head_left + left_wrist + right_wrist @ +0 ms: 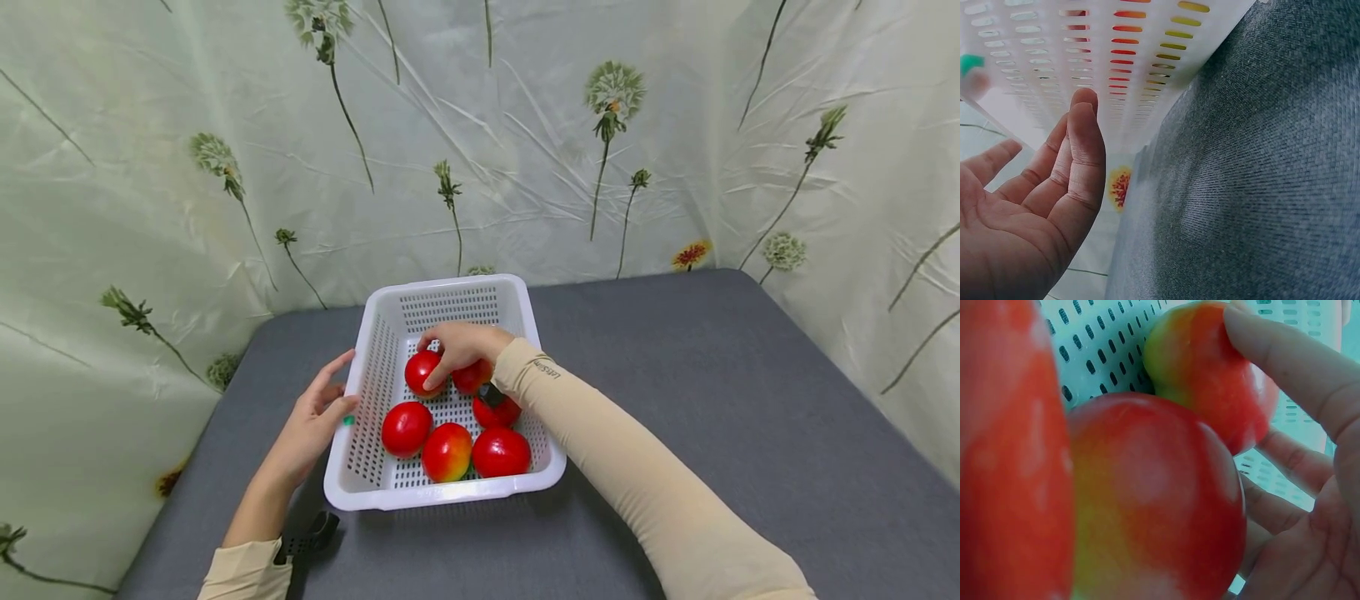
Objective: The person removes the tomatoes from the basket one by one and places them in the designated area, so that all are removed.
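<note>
A white perforated plastic basket holds several red mangoes with yellow-green patches. Inside it, my right hand grips the back-left mango, thumb on one side and fingers around the other. In the right wrist view this mango lies between thumb and fingers, and another mango sits close to the palm. My left hand is at the basket's left side, fingers loosely bent, fingertips at the wall and rim. The left wrist view shows its palm facing up beside the slotted wall.
The basket stands on a grey cloth-covered table. More mangoes, including a red-yellow one and a red one, lie along the basket's near side. A pale curtain with dandelion prints hangs behind and to the left.
</note>
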`<state>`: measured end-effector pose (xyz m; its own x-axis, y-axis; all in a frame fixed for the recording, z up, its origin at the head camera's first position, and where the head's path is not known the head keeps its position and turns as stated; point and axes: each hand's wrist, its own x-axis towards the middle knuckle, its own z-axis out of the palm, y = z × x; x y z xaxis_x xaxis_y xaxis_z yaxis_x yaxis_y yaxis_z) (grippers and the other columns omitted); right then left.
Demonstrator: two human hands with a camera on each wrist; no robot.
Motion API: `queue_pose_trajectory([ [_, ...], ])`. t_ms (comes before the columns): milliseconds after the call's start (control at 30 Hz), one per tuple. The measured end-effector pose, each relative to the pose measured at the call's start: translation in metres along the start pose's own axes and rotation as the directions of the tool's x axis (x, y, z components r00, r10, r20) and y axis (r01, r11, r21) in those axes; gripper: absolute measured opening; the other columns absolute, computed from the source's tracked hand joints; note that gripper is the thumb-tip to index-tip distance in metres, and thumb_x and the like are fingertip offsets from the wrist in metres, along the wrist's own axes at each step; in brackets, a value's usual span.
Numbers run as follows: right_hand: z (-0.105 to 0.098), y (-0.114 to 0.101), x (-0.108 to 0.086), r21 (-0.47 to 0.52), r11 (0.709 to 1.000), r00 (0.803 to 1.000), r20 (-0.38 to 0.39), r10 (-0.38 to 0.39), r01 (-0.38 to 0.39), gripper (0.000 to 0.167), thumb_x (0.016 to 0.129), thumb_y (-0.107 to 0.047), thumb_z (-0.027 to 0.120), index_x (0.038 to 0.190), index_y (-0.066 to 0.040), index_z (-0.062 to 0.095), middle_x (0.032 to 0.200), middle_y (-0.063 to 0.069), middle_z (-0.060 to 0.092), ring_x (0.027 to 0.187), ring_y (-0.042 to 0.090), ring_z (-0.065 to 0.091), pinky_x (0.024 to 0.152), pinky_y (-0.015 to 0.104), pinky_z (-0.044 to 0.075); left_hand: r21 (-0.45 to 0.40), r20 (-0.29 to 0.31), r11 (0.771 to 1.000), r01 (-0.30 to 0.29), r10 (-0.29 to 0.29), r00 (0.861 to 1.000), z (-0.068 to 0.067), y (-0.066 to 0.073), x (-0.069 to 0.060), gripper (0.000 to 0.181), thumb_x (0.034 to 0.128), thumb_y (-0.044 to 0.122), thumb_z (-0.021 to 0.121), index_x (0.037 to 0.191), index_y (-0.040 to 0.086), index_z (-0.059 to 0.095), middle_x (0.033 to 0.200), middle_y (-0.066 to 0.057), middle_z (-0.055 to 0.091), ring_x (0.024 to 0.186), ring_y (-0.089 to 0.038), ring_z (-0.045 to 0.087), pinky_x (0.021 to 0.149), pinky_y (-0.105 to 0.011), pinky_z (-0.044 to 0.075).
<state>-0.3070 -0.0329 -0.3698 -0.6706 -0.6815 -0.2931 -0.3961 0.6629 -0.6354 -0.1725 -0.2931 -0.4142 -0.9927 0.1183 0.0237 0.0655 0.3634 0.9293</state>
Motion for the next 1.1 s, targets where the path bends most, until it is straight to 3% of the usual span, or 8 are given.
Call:
queue_pose_trajectory([
  [667, -0.006, -0.001, 0.000, 0.114, 0.992, 0.999, -0.021, -0.043, 0.046, 0.064, 0.094, -0.036, 0.081, 0.151, -0.017, 0.060, 0.140, 0.013, 0.066, 0.124, 0.025, 0.062, 0.107, 0.040, 0.057, 0.011, 0.001, 1.000, -0.001, 0.001, 1.000, 0.001, -0.001, -0.001, 0.067, 0.1112, 0.015, 0.051, 0.171, 0.024, 0.024, 0.140, -0.033, 0.057, 0.109, -0.033, 0.074, 0.077, -0.047, 0.068],
  [1100, -0.010, -0.001, 0.000, 0.147, 0.987, 0.997, -0.041, -0.061, 0.067, 0.065, 0.093, -0.042, 0.080, 0.148, -0.014, 0.062, 0.132, 0.009, 0.070, 0.114, 0.022, 0.066, 0.106, 0.041, 0.058, 0.005, 0.002, 1.000, -0.004, 0.004, 1.000, 0.000, 0.001, -0.002, 0.067, 0.1112, 0.015, 0.052, 0.172, 0.022, 0.023, 0.142, -0.033, 0.056, 0.110, -0.031, 0.074, 0.078, -0.048, 0.068],
])
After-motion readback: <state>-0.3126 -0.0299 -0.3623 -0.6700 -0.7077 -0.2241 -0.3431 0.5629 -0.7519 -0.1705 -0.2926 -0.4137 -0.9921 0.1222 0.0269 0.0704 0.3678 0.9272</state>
